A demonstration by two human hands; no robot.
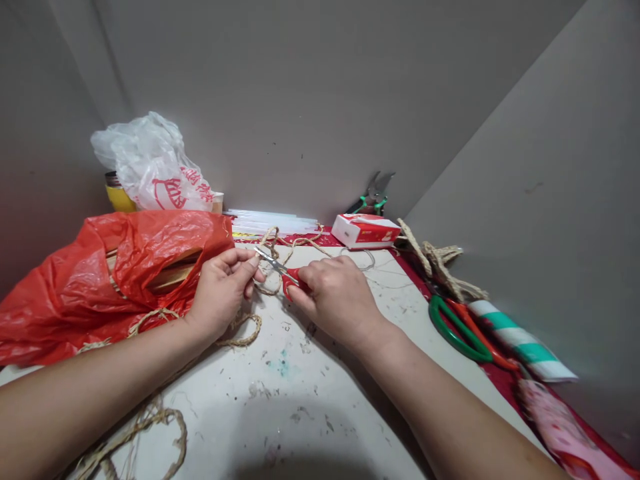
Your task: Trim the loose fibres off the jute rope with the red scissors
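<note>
Left fingertips are pressed together, pinching a strand of twine just left of centre frame. Right at that pinch sit the blades of the scissors, the small red-handled pair. The blades look barely parted, the tips touching the strand, though the cut point itself is too small to read.

The right hand's fingers are curled through the red handle, closed around it, knuckles up. The left hand lies palm-down on more twine loops. The right hand sits just right of centre, wrist on the board, which is white and flecked with paint and scraps.

Twine trails out from the pinch: one loop above the blades, another under the left wrist, more coiled at lower left.

Wider now. A red bag is slumped at left, touching the left hand. Above it there's a white bag draped over a yellow tin. Clear sticks lie along the back wall, with a red-and-white box to their right and snips propped behind it. Down the right side: green shears, a striped roll and, at the corner, a pink packet
</note>
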